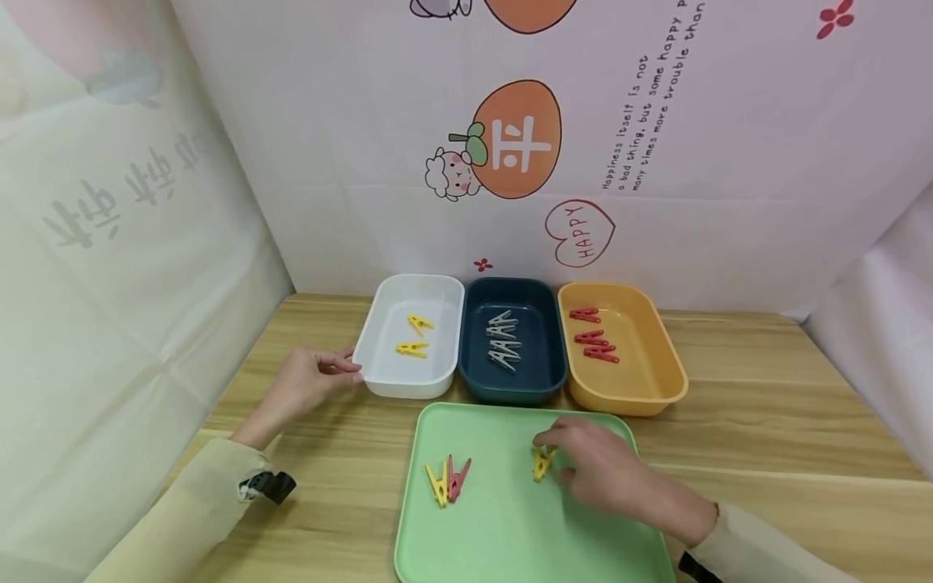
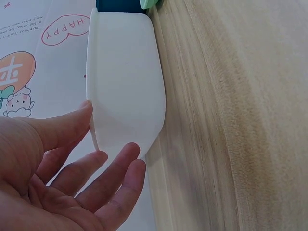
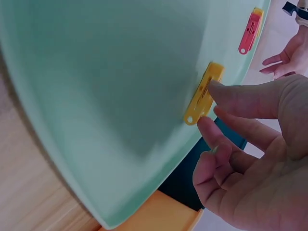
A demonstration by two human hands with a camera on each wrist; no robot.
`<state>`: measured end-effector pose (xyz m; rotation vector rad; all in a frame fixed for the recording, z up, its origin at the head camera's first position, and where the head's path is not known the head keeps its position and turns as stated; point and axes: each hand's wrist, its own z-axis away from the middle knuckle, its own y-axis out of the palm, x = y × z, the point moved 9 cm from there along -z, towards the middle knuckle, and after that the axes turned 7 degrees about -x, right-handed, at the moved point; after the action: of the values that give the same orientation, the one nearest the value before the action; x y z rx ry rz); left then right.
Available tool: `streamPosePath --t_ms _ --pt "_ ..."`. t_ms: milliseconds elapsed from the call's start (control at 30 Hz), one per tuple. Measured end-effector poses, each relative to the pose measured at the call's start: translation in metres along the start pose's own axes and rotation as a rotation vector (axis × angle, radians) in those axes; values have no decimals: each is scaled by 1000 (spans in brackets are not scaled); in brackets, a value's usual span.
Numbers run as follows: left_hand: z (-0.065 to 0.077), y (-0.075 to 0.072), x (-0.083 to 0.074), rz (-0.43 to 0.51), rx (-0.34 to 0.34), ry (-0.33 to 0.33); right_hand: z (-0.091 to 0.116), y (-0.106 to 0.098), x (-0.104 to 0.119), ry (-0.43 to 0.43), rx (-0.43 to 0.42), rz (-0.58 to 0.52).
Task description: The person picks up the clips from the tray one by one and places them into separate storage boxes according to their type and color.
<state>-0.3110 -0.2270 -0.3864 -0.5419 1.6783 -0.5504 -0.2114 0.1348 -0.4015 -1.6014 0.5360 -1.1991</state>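
Observation:
My left hand (image 1: 321, 376) holds the near left corner of a white bin (image 2: 127, 82), thumb at the rim and fingertips along its outer wall. Two yellow clothespins (image 1: 412, 349) lie inside that bin. Over a green tray (image 1: 496, 534), my right hand (image 1: 601, 465) has its fingers and thumb curled round a yellow clothespin (image 3: 204, 94), which lies between thumb and fingertips close to the tray's surface. Left of it on the tray, another yellow clothespin (image 1: 438, 484) and a red clothespin (image 1: 457, 479) rest side by side.
A dark blue bin (image 1: 513, 393) with several grey clothespins (image 1: 503, 344) stands in the middle of the row. To its right, an orange bin (image 1: 641, 356) holds red clothespins (image 1: 599, 348). Behind them rises a printed white cloth (image 1: 350, 178). All stands on a wooden table (image 1: 765, 389).

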Motion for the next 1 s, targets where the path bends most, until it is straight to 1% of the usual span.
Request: streamPosePath --t_ms 233,333,500,800,933,1000 --pt "-1 2 -1 -4 11 4 4 0 -13 89 9 -33" --pt "-1 1 -2 -6 9 5 6 -2 -15 110 -5 -26" --pt "0 1 -3 -12 9 2 7 -4 -16 115 -31 4" --pt "0 2 -1 -7 8 3 11 -2 -23 103 -46 3" --pt "0 1 -1 4 12 -1 13 -4 -28 116 -51 10" --pt "0 1 -1 5 11 -2 14 -4 -32 140 -43 20"
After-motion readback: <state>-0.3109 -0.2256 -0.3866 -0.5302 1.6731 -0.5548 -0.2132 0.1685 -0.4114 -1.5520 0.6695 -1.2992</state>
